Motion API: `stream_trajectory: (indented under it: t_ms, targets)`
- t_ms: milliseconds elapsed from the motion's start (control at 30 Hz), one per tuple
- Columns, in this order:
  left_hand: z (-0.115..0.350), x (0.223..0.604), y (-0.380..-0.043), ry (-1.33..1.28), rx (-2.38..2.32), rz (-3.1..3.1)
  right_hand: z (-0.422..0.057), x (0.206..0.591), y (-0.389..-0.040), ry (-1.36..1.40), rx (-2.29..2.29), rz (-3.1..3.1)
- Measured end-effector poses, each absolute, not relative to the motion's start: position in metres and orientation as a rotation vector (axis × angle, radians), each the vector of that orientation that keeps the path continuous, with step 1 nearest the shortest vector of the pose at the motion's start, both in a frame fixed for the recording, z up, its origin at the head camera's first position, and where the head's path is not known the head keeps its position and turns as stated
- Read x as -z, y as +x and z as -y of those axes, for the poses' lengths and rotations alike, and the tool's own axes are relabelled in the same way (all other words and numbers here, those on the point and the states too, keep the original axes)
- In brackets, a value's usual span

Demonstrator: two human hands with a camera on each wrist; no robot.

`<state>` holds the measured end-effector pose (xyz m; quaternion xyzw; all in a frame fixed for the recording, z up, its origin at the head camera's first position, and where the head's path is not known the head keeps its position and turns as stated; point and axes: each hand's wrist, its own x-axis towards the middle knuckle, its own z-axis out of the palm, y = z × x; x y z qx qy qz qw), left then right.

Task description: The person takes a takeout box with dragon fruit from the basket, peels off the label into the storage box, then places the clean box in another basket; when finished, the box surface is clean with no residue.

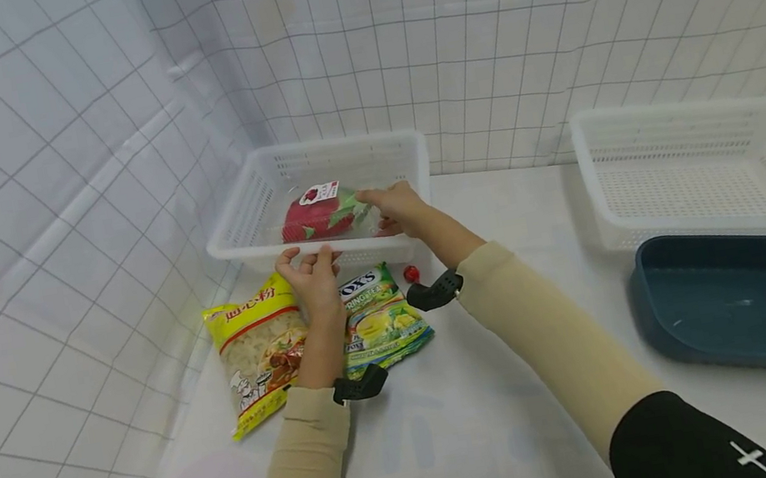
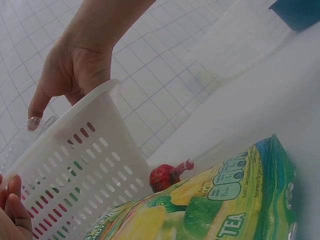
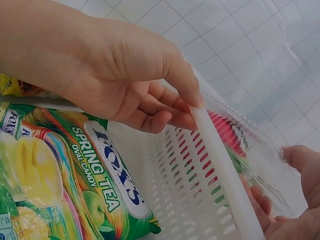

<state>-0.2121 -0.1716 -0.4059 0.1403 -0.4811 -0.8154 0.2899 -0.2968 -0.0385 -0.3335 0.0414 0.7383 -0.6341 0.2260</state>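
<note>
A white plastic basket stands against the back wall, holding a clear plastic box with a white label and red and green dragon fruit inside. My left hand pinches the basket's front rim, thumb on top and fingers curled below, as the right wrist view shows. My right hand reaches into the basket's right side and grips the clear box, thumb on its edge. A green and yellow Fox's candy bag and a yellow food bag lie by my left wrist.
A small round red thing with a twisted end lies just before the basket. Another white basket stands at the back right, with a dark blue tub in front of it. Grid-patterned cloth walls close off the back and left.
</note>
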Motion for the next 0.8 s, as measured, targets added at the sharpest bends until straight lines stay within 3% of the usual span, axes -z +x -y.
stream_trajectory:
  t_ms: [800]
  targets:
    - [0.1718, 0.4045, -0.21, 0.351, 2.176, 1.28, 0.0383, 0.338, -0.2887, 0.066, 2.029, -2.036]
